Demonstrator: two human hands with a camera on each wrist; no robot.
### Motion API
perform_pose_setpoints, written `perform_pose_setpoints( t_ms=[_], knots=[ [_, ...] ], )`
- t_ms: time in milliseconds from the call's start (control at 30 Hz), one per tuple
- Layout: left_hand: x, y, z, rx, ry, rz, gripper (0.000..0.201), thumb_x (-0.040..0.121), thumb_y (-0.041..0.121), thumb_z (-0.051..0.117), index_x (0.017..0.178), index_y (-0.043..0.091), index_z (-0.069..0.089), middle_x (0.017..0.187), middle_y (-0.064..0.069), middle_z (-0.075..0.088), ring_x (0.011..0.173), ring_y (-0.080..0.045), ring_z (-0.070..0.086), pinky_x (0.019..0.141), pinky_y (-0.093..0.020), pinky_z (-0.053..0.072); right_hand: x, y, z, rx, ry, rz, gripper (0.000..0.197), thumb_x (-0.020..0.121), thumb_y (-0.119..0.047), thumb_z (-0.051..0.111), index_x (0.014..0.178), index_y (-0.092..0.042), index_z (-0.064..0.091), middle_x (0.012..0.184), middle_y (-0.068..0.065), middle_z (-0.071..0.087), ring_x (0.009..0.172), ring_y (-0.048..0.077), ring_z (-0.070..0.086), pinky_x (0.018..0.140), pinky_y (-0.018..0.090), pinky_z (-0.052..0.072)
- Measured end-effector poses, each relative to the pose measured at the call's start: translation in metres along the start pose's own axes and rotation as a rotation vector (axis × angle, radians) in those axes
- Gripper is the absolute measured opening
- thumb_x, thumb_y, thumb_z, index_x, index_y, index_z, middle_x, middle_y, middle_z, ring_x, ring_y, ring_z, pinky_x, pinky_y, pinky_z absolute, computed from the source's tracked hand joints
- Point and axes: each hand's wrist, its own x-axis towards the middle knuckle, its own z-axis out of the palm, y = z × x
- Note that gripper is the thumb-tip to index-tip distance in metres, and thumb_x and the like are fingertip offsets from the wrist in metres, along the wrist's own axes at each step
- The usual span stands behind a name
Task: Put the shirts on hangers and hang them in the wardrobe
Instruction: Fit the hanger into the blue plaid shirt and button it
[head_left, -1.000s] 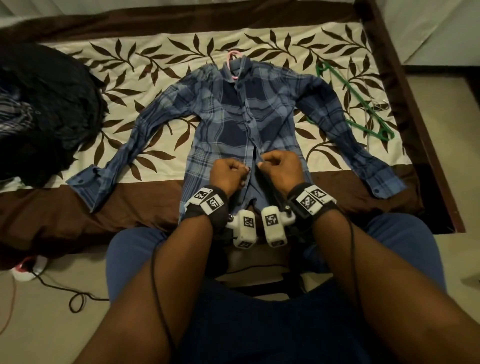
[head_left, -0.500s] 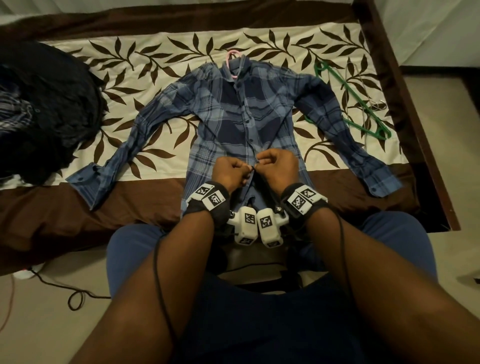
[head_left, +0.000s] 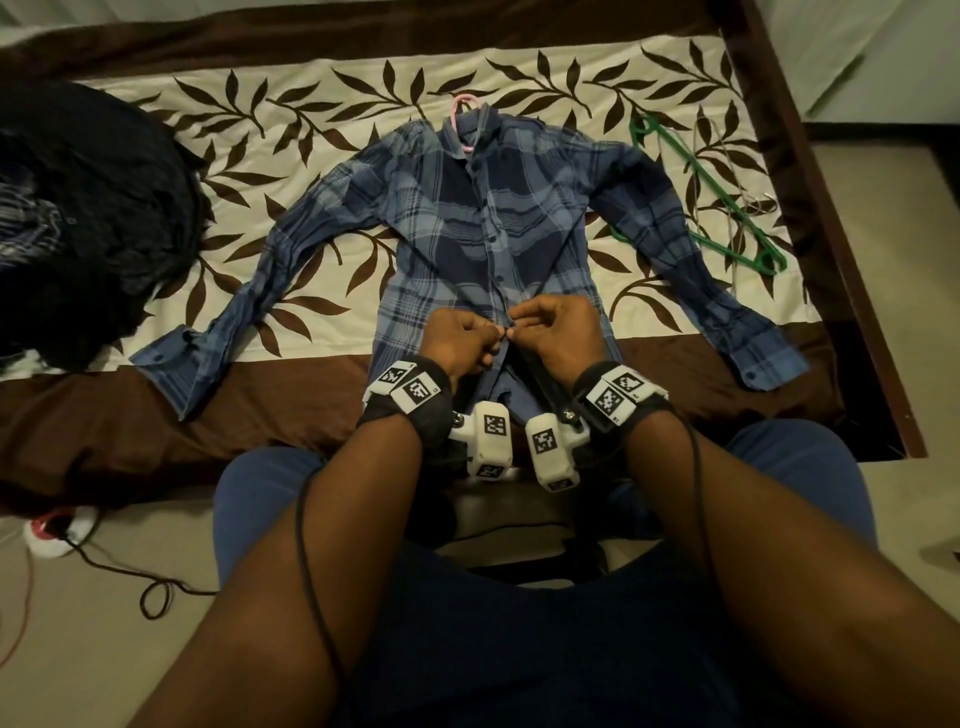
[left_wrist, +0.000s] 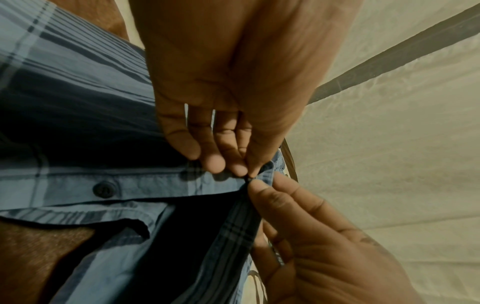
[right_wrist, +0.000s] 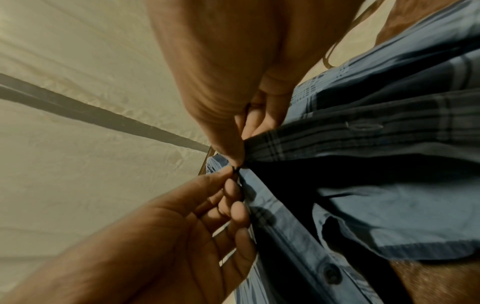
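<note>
A blue plaid shirt (head_left: 467, 208) lies front-up on the bed, sleeves spread, with a pink hanger (head_left: 457, 111) hook showing at its collar. Both hands meet on the lower front opening. My left hand (head_left: 496, 335) pinches the button-side edge (left_wrist: 221, 181) at a small dark button. My right hand (head_left: 517, 325) pinches the buttonhole-side edge (right_wrist: 272, 144) against it. In the left wrist view my left hand (left_wrist: 242, 171) is above and my right hand (left_wrist: 255, 185) below. Below the pinch the shirt hangs apart, with one loose button (left_wrist: 105, 189) and one empty buttonhole (right_wrist: 363, 127).
A green hanger (head_left: 711, 208) and a thin wire hanger (head_left: 732, 171) lie on the bed right of the shirt. A dark pile of clothes (head_left: 78, 223) sits at the left. The dark bed frame (head_left: 831, 234) runs along the right. A power strip (head_left: 52, 530) and cables lie on the floor.
My two hands have drawn together at the shirt's front opening, and the two edges now meet between the fingertips. The shirt itself has not shifted on the bed.
</note>
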Motion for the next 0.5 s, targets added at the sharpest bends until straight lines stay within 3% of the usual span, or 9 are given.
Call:
perform_pose_setpoints(
  t_ms=[167,367,500],
  knots=[
    [0.0014,0.0009,-0.0008,0.004,-0.007,-0.015,0.025,0.093,0.005,0.062,0.068,0.004,0.063,0.061,-0.008,0.060,0.047,-0.014,0.047,0.044,-0.021,0.042,-0.0003,0.0012,-0.0009,0.008,-0.029,-0.006,0.026,0.072,0.001,0.083,0.094,-0.010,0.075,0.083,0.005,0.073,0.075,0.013,0.070,0.074,0.023,0.059],
    [0.0046,0.0056,-0.0068,0.017,-0.100,-0.065,0.017,0.094,0.002,0.059,0.079,0.004,0.067,0.064,-0.007,0.059,0.048,-0.012,0.049,0.044,-0.019,0.044,0.0017,0.0002,-0.0043,-0.053,-0.077,-0.079,0.025,0.072,-0.002,0.085,0.095,-0.008,0.076,0.079,0.002,0.073,0.068,0.008,0.069,0.071,0.020,0.058],
    [0.0070,0.0096,-0.0094,-0.014,-0.135,-0.124,0.018,0.099,0.009,0.055,0.086,0.003,0.067,0.063,-0.003,0.055,0.049,-0.012,0.046,0.045,-0.020,0.043,0.0030,0.0024,-0.0031,-0.150,-0.085,-0.161,0.019,0.075,-0.006,0.083,0.093,-0.009,0.078,0.076,-0.002,0.073,0.066,0.006,0.068,0.067,0.017,0.056]
  ],
)
